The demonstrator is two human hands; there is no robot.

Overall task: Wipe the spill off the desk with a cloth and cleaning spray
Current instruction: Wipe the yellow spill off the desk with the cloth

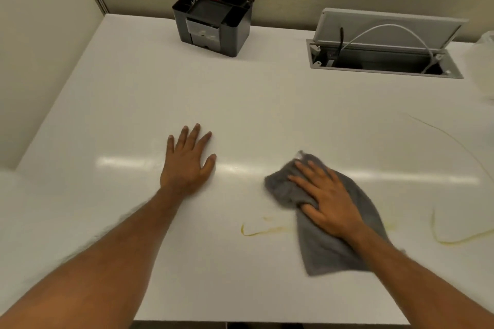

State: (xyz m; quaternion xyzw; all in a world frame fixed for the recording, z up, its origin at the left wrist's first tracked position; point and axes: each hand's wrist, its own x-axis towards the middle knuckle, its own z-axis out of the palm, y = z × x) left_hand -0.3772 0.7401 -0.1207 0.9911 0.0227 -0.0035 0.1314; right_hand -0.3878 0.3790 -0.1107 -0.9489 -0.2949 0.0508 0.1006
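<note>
A grey cloth (328, 246) lies crumpled on the white desk (267, 104), right of centre. My right hand (328, 197) presses flat on top of it, thumb tucked into a fold. A thin yellowish spill streak (256, 231) curves just left of the cloth. Longer yellow streaks (451, 238) run along the desk's right side. My left hand (187, 160) rests flat on the bare desk with fingers spread, holding nothing. No cleaning spray bottle is in view.
A black desk organiser (213, 24) with pens stands at the back centre. An open grey cable hatch (385, 45) with a white cable sits at the back right. Something white and translucent (485, 61) shows at the right edge. Partition walls enclose the back and left.
</note>
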